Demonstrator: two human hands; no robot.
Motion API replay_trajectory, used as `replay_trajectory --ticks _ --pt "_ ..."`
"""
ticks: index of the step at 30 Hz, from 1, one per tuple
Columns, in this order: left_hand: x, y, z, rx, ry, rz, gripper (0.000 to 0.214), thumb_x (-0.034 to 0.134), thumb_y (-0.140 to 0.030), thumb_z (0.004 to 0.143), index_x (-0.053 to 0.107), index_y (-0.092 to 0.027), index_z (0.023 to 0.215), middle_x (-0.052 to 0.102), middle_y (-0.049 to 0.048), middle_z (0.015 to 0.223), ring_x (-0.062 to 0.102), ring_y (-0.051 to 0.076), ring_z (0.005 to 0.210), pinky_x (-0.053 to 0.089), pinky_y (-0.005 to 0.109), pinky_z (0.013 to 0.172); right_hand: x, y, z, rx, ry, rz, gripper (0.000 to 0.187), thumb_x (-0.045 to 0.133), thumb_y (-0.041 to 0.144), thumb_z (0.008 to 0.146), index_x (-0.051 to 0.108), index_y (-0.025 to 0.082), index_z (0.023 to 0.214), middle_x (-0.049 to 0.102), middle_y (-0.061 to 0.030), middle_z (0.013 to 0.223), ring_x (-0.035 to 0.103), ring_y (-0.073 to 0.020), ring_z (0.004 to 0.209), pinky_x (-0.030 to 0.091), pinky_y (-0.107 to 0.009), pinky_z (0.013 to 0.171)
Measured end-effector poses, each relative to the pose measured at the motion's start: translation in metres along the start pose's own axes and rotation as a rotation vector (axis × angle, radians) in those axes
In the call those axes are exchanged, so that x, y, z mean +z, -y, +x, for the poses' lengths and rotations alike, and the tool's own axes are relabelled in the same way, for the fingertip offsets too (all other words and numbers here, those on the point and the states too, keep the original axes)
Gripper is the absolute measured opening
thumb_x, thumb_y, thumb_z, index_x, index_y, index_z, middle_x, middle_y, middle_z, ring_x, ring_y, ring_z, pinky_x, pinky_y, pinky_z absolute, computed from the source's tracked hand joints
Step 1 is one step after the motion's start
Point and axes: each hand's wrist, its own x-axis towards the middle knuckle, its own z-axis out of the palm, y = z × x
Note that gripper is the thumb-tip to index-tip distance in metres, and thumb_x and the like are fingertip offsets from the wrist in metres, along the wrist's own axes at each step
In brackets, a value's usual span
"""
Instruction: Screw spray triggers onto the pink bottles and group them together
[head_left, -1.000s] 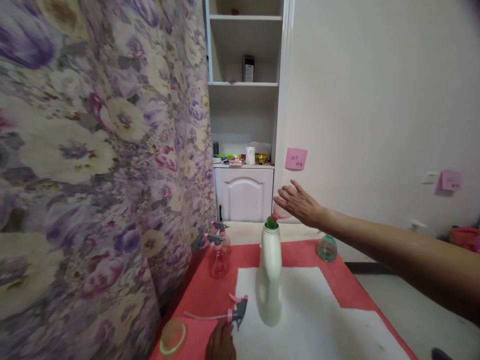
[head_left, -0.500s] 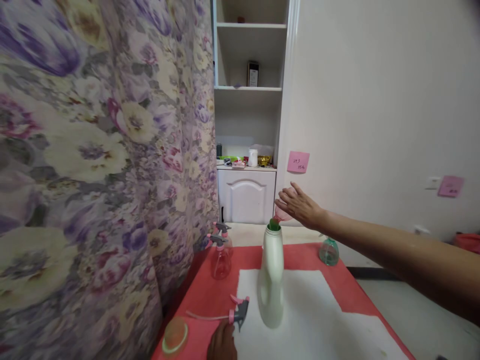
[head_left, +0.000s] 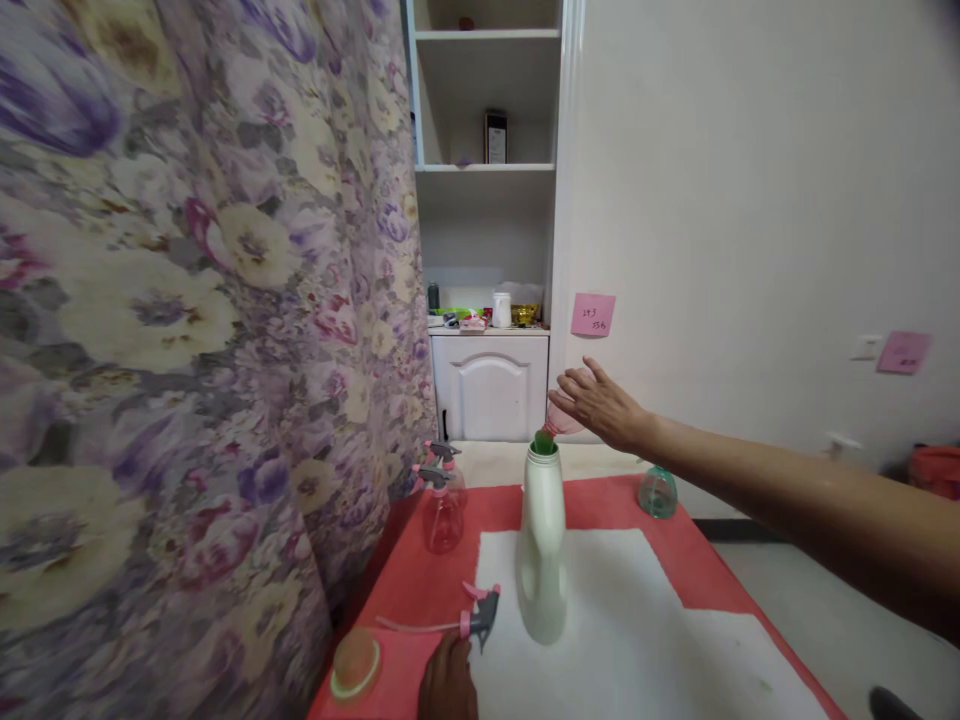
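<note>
My right hand [head_left: 604,405] is closed round a clear pink spray bottle [head_left: 564,418], tipped with its neck down to the left. That neck meets a green piece [head_left: 544,441], which looks like a funnel, in the mouth of a tall pale-green jug [head_left: 546,540]. The jug stands upright, its handle toward me. My left hand [head_left: 448,680] rests low on the table with its fingers laid down, just below a grey and pink spray head [head_left: 480,618] lying with its tube to the left. Whether the fingertips touch the spray head, I cannot tell.
Two pink spray bottles [head_left: 444,520] stand at the table's left, a green one [head_left: 658,493] at the right. A round green-rimmed lid [head_left: 355,665] lies at front left. White paper [head_left: 630,630] covers part of the red cloth [head_left: 600,500]. A flowered curtain [head_left: 225,350] hangs left.
The view has shifted slightly. My right hand still holds the tipped bottle at the jug's mouth, and my left hand stays by the spray head.
</note>
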Motion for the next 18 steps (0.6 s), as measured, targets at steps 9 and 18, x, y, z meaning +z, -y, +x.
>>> replay_trajectory --ticks 9,18 --pt "-0.018 -0.011 0.006 -0.136 0.140 -0.107 0.034 0.041 -0.014 0.085 0.069 -0.019 0.103 0.074 0.0121 0.109 0.070 0.025 0.101 0.060 0.043 0.088 0.017 -0.001 -0.028 0.313 0.044 0.555 0.078 0.059 -0.005 0.068 0.046 0.019 0.141 0.054 -0.0157 0.138 0.047 -0.0329 0.129 0.022 -0.057 0.116" --pt "-0.034 -0.023 0.016 -0.244 0.250 -0.176 0.035 0.041 -0.014 0.087 0.066 -0.018 0.111 0.071 0.0123 0.116 0.066 0.026 0.111 0.056 0.049 0.097 0.063 0.109 -0.173 0.700 0.041 1.203 0.071 0.065 0.033 0.078 0.034 0.024 0.140 0.058 -0.0154 0.136 0.062 -0.0289 0.122 0.059 -0.041 0.083"
